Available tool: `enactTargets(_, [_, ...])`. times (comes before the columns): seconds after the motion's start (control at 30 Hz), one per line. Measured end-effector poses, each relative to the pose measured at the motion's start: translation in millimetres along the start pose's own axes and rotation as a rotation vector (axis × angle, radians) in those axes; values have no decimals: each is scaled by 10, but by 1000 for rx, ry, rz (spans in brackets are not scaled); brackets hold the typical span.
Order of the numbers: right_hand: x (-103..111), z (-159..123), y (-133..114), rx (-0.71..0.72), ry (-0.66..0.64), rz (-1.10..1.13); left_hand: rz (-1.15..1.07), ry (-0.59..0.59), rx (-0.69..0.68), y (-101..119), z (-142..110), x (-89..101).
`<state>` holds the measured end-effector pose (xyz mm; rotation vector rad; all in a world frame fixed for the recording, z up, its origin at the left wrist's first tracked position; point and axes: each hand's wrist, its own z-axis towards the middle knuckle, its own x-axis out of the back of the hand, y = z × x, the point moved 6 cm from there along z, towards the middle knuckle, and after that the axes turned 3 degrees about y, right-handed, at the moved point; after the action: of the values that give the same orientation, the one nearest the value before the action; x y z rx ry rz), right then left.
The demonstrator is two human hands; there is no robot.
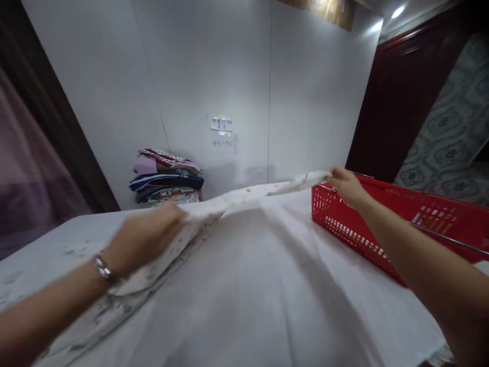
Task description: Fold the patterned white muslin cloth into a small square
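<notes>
A white cloth garment with small dark prints [178, 250] is stretched between my two hands above the white table. My left hand [147, 242], with a silver bracelet at the wrist, is closed on its edge and smeared by motion. Farther right, my right hand [346, 183] pinches the opposite end of the garment, close to the near corner of a red basket. Between the hands the cloth sags a little, and on the left it hangs down onto the table. What exact kind of garment it is, I cannot tell.
A stack of folded clothes [168, 178] stands at the back left against the white wall panel [240, 66]. The red perforated basket [344, 234] with metal handles fills the right side of the white table [244, 306]. Paper labels [221, 132] are stuck on the wall.
</notes>
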<state>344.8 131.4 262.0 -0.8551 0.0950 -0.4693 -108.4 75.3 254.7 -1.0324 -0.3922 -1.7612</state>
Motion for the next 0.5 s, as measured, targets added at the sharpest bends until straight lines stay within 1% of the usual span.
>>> enactTargets(0.03, [22,-277,232,-55,-83,-14,-59,-123,-58,190,-244,-295])
enactTargets(0.07, [61,-557,460,-112,-129,-32,-140,-242,-133,410,-498,-578])
enactTargets(0.1, [106,-837,686,-181,-158,-65,-213,-346,-175,620,-747,-837])
enactTargets(0.13, [162,-1104,882,-235,-164,-94,-259,-417,-196,813,-974,-1056])
enactTargets(0.17, [206,-1355,1047,-274,-189,-132,-294,-458,-216,992,-1172,-1233])
enactTargets(0.23, [299,-1776,1270,-317,-244,-228,-352,-501,-275,1294,-1477,-1470])
enactTargets(0.27, [369,-1929,1321,-315,-240,-263,-367,-496,-277,1389,-1573,-1530])
enactTargets(0.33, [518,-2141,1346,-312,-247,-294,-413,-475,-271,1505,-1678,-1557])
enactTargets(0.43, [807,-2266,1278,-256,-181,-358,-466,-425,-251,1566,-1694,-1467])
enactTargets(0.5, [952,-2318,1266,-229,-189,-419,-471,-404,-259,1598,-1681,-1408])
